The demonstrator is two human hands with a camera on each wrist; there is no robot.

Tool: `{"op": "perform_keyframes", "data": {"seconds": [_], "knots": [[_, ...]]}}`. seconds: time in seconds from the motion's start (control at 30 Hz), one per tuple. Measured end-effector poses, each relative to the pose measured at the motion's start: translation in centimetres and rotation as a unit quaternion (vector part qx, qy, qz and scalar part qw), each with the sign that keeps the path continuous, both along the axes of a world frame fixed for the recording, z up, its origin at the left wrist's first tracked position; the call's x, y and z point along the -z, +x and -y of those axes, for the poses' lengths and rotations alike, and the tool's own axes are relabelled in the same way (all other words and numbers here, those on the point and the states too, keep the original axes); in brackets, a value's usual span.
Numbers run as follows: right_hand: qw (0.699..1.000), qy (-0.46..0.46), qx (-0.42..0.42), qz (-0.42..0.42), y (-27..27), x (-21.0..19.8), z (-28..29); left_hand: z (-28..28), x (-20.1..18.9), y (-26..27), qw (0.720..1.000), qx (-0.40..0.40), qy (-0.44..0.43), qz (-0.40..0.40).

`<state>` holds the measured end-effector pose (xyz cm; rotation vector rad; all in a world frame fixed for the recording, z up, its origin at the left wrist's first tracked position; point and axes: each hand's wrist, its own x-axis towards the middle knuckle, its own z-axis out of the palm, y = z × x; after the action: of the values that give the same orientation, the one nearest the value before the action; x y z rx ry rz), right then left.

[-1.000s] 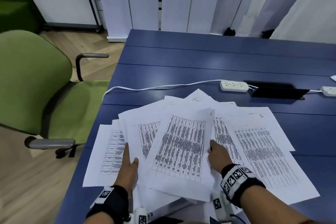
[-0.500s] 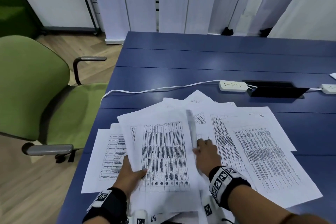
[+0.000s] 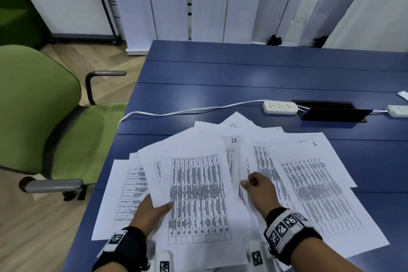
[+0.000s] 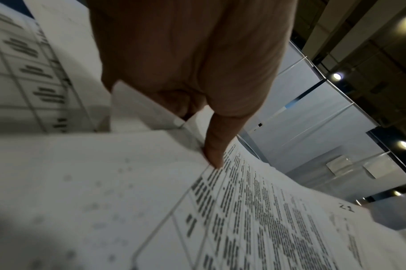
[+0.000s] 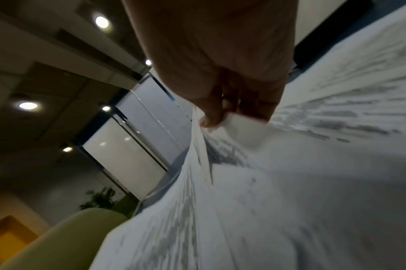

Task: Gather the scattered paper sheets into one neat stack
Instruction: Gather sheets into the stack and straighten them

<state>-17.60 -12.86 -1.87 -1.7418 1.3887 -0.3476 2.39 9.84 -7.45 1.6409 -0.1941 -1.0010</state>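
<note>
White paper sheets (image 3: pixel 318 187) printed with dense tables lie fanned and overlapping on the blue tabletop (image 3: pixel 242 68). One table sheet (image 3: pixel 198 196) lies uppermost, another is numbered 21.

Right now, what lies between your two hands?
In the head view, the top printed sheet spans the gap: the left hand grips its left edge, and the right hand pinches paper at its right.

Blue tabletop (image 3: pixel 254 73) meets white vertical blinds (image 3: pixel 209 0) at its far edge. Green armchair (image 3: pixel 39 112) stands off the left edge on wood flooring (image 3: pixel 106 59). Recessed ceiling lights (image 5: pixel 102 22) lit.
</note>
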Motion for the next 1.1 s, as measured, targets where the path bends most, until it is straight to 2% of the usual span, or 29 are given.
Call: {"op": "perform_keyframes", "data": {"seconds": [0.1, 0.2, 0.3, 0.4, 0.5, 0.6, 0.73, 0.83, 0.9, 1.0, 1.1], "knots": [[0.998, -0.060, 0.021, 0.026, -0.7, -3.1, 0.3, 0.2, 0.4, 0.3, 1.000, 0.004, 0.015, 0.000], [0.984, -0.158, 0.051, 0.058, -1.5, -6.8, 1.9, 0.1, 0.4, 0.2, 1.000, -0.002, 0.014, -0.007], [0.965, -0.236, 0.024, 0.114, -2.0, -10.8, 3.3, 0.2, 0.2, -0.1, 1.000, -0.009, 0.009, -0.015], [0.942, -0.276, 0.011, 0.189, -2.1, -14.8, 4.3, 0.2, 0.3, -0.2, 0.999, -0.010, 0.000, -0.042], [0.930, -0.242, 0.050, 0.273, -2.1, -16.0, 5.9, 0.0, 0.2, -0.4, 0.998, 0.000, -0.003, -0.059], [0.940, -0.146, 0.094, 0.294, -2.1, -13.5, 7.2, -0.2, 0.6, -0.8, 0.998, 0.000, -0.001, -0.058], [0.986, -0.080, 0.048, 0.138, -0.4, -6.9, 6.3, 0.2, -0.5, -1.3, 0.999, -0.003, 0.002, -0.041], [0.998, -0.061, -0.014, 0.020, 1.7, -3.1, 4.1, 0.5, -1.3, -0.6, 0.997, -0.020, 0.039, -0.062], [0.999, -0.012, -0.023, -0.032, 2.3, -0.8, 2.7, 0.7, -1.7, 0.1, 0.997, -0.026, 0.020, -0.069], [0.997, 0.037, -0.022, -0.061, 2.9, 1.3, 0.5, 1.9, -2.1, 0.1, 0.999, 0.007, -0.024, -0.043], [0.995, 0.087, -0.044, -0.037, 3.3, 2.0, -0.3, 2.6, -2.7, -0.8, 0.999, 0.013, -0.026, 0.015]]}}
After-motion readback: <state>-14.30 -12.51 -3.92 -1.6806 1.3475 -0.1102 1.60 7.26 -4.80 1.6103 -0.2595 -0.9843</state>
